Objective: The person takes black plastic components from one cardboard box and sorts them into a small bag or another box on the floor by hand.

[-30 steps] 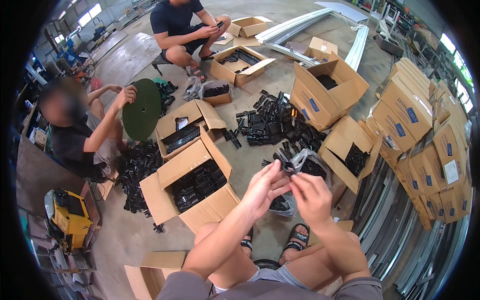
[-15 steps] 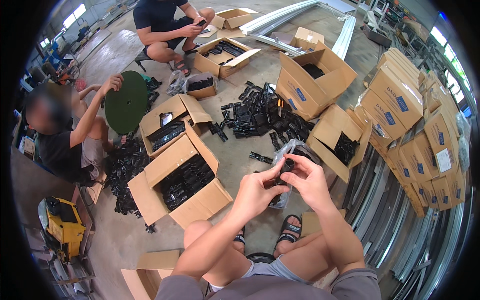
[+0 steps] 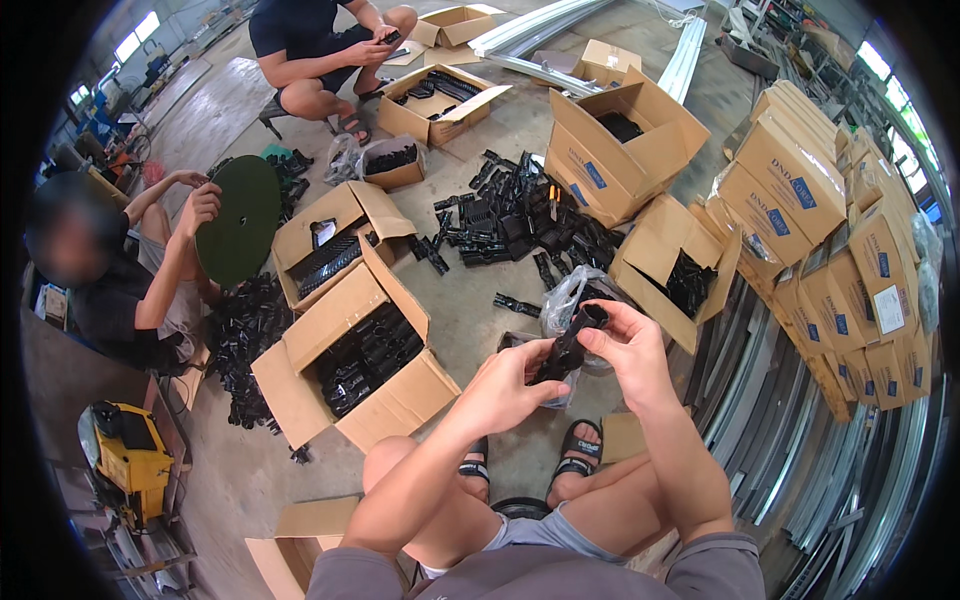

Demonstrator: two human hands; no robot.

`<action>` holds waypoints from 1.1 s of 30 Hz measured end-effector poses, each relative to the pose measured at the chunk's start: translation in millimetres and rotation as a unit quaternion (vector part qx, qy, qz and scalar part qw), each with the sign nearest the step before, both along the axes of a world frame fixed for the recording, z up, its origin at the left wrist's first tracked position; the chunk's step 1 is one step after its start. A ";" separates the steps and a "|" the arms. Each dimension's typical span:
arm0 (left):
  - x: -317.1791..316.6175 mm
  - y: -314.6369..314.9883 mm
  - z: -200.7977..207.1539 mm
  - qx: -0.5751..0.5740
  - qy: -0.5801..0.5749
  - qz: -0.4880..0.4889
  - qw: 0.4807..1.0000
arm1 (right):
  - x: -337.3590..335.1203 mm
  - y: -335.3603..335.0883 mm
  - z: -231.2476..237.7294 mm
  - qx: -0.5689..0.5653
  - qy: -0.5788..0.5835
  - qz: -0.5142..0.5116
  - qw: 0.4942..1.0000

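Note:
A black tubular part point(image 3: 570, 347) with a round open end is held tilted between my two hands, above my feet. My left hand point(image 3: 512, 385) closes on its lower end. Near the upper, open end, my right hand point(image 3: 632, 352) grips it with thumb and fingers. Just beyond and partly under my hands is a clear plastic bag point(image 3: 566, 300), whose contents I cannot make out. A pile of similar black parts point(image 3: 510, 225) lies on the floor ahead. An open carton point(image 3: 400, 400) filled with black parts stands to the left of my hands.
On the right stands another open carton point(image 3: 640, 255) with black parts, near stacked sealed cartons point(image 3: 780, 190) and long metal profiles point(image 3: 770, 430). One co-worker at left holds a green disc point(image 3: 238, 220); another sits at the back handling a small dark thing. A yellow machine point(image 3: 130, 455) stands at lower left.
The tubular part has turned so that its open end shows, and my hands have moved slightly apart along it. The left co-worker's disc has moved down and left.

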State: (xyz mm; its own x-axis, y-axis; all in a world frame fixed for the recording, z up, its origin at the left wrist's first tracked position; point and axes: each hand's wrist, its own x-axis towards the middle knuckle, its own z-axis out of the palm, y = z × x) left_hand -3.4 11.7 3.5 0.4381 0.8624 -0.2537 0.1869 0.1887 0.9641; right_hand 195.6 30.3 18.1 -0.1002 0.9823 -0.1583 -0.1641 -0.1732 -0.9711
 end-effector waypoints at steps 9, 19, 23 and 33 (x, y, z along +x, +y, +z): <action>4.6 -0.9 17.8 0.025 -0.012 0.000 1.000 | 8.8 2.7 -3.3 -0.029 0.011 0.029 0.999; 1.6 0.8 31.0 0.043 0.113 -0.051 0.991 | 8.6 1.3 -4.0 -0.024 -0.030 0.053 0.998; 4.3 -4.9 14.6 0.085 0.089 -0.025 0.992 | 11.7 0.9 -0.1 -0.035 -0.035 0.066 0.997; -11.0 6.3 8.5 0.175 0.167 0.092 0.966 | 56.3 75.1 -46.5 -0.060 -0.170 0.016 0.984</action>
State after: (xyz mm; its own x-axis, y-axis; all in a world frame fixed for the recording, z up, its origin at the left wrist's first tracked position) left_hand -14.4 18.0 12.0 0.2125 0.9766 -0.0330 0.4929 -0.0779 0.8666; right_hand 252.0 105.3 -28.4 -0.0520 0.9518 -0.3024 0.1735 -0.2896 -0.9413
